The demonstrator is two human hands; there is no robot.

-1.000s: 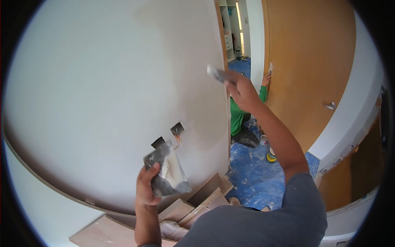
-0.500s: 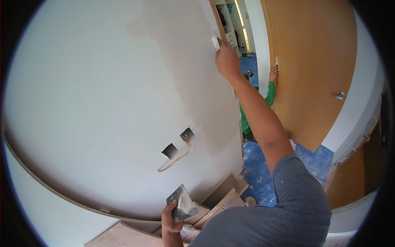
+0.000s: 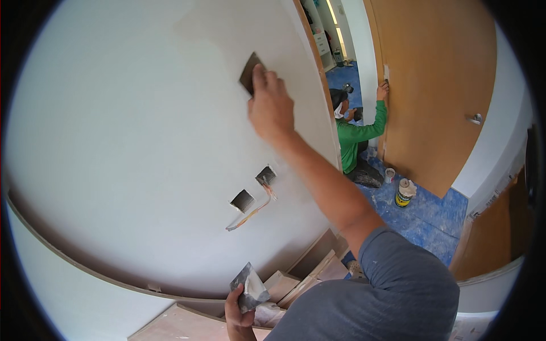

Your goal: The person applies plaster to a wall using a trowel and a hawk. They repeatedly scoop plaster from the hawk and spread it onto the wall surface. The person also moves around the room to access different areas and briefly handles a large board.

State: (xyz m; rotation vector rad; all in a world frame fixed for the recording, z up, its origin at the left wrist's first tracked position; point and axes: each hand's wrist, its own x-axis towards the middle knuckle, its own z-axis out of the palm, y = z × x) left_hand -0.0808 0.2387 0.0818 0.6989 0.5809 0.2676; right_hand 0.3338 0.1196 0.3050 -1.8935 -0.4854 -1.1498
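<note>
Compared with half a second ago, the right hand (image 3: 273, 105) is sitting lower and further left, its dark scraper (image 3: 250, 73) now lying over the wall (image 3: 142, 125) instead of beside the doorway edge. On the blue-covered floor (image 3: 438, 219), a can (image 3: 405, 193) is wearing a yellow-and-dark label, its print looking too small to make out. The right hand is gripping the scraper, fingers bending over its face; the blade is pointing to the upper left, its long free edge slanting from upper right to lower left. Whether it is touching the wall, I cannot tell. Low down, the left hand (image 3: 238, 310) is clasping a flat grey plate (image 3: 242, 279), which is tilting upward to the right and carrying white paste (image 3: 254, 284) in a ridge running toward its lower right. Between the hands, wires (image 3: 250, 216) are hanging from the upper of two square wall openings (image 3: 243, 200). A co-worker in green (image 3: 361, 133) is reaching up to the edge of a wooden door (image 3: 438, 96).
</note>
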